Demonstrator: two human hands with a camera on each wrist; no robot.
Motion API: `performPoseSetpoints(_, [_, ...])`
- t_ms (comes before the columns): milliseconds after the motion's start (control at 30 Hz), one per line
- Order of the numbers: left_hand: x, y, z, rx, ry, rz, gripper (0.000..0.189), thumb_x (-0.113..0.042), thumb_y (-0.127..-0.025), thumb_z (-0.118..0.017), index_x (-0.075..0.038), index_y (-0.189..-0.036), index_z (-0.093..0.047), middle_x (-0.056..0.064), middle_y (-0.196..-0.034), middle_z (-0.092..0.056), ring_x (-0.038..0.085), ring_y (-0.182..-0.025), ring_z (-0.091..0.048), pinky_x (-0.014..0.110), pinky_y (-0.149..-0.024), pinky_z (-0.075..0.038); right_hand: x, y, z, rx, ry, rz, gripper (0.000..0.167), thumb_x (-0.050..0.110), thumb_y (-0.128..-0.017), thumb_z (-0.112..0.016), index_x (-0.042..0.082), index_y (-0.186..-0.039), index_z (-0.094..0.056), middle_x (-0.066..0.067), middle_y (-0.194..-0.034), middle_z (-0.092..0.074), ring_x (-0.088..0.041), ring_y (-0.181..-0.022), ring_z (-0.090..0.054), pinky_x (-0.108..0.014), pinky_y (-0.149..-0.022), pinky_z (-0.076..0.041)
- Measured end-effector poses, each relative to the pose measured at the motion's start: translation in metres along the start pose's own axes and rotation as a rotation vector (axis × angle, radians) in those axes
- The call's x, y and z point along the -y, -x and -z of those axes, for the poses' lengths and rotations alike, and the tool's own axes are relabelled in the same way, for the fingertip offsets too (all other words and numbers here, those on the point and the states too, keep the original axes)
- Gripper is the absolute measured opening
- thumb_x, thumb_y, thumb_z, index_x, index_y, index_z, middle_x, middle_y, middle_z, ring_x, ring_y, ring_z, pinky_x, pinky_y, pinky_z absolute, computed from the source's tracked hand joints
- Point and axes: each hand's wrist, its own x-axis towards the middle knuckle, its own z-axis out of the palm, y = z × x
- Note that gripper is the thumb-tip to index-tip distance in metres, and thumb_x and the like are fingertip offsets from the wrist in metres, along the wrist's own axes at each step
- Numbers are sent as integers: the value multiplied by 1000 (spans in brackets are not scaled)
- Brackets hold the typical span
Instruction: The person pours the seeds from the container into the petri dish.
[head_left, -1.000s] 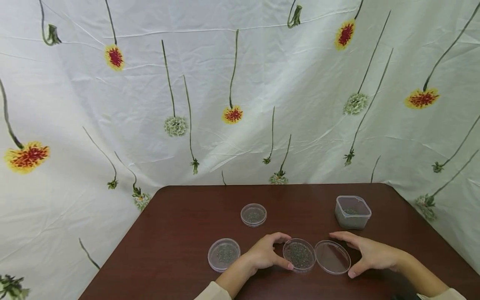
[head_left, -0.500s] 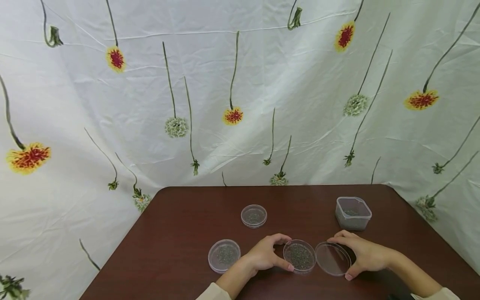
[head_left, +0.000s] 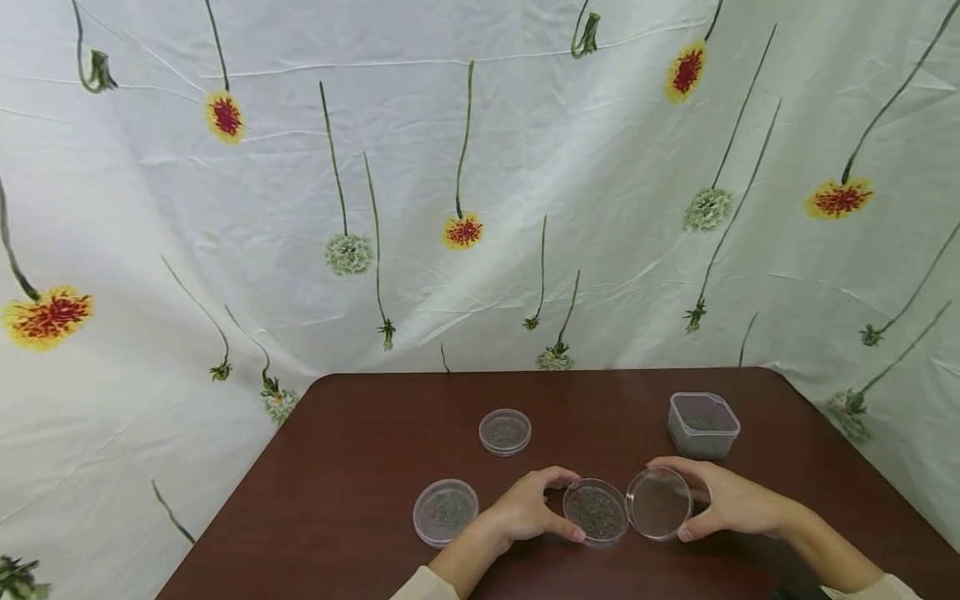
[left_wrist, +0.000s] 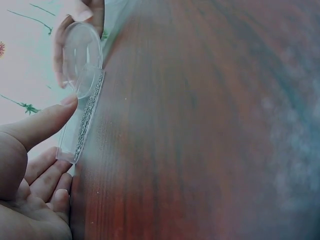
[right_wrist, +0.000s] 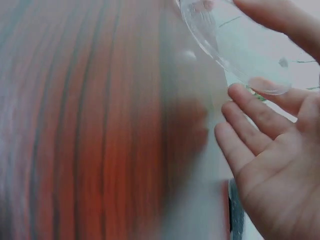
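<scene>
In the head view my left hand (head_left: 527,507) holds a round clear petri dish (head_left: 596,512) by its sides, thumb at the near rim and a finger at the far one. A layer of dark grey-green granules covers the dish's bottom. To the right, my right hand (head_left: 731,497) grips a clear petri dish lid (head_left: 660,505) by its edge between thumb and fingers. The lid is tilted, its left edge close to the dish's rim. The left wrist view has the dish (left_wrist: 86,122) side-on, with the lid (left_wrist: 80,42) raised beyond it. Nothing is seen inside the lid.
Two more round dishes with granules stand on the brown table (head_left: 360,467): one dish (head_left: 446,512) left of my left hand, another dish (head_left: 505,432) farther back. A translucent square tub (head_left: 702,427) with granules is at the back right. A flowered cloth (head_left: 420,167) hangs behind.
My right hand has closed in on the lid, taken it by its edge and tilted it up off the table, slightly leftward. My left hand stays at the dish.
</scene>
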Motion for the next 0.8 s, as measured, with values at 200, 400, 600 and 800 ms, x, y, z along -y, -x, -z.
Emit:
performPoseSetpoints(200, [0, 1, 0, -2, -1, 7, 64, -5, -72, -95, -16, -129, -68, -9, -125, -64, 19, -128, -53, 49, -113, -37, 4, -15, -10, 7, -139, 38, 76, 0, -90, -72, -18, -148, -27, -37, -147, -42, -19, -138, -49, -23, -108, -40])
performPoseSetpoints(400, [-1, 1, 0, -4, -12, 4, 65, -5, -72, -95, -16, -130, -68, -9, -124, -64, 18, -127, -54, 49, -112, -38, 11, -31, -19, -12, -157, -13, 82, 5, -89, -74, -19, -148, -24, -38, -145, -41, -42, -138, -47, -26, -106, -44])
performPoseSetpoints(600, [-4, 1, 0, -5, -19, 3, 65, -4, -72, -95, -16, -130, -68, -9, -123, -65, 18, -126, -54, 49, -112, -38, 13, -44, -26, -34, -155, -9, 83, 5, -87, -77, -15, -149, -26, -37, -145, -38, -54, -138, -40, -27, -104, -46])
performPoseSetpoints(800, [-6, 2, 0, -1, -27, 10, 64, -5, -73, -95, -16, -130, -68, -7, -125, -65, 19, -126, -55, 49, -111, -40, 13, -56, -36, -32, -85, 17, 81, 8, -87, -79, -13, -149, -32, -33, -145, -40, -49, -135, -46, -31, -108, -44])
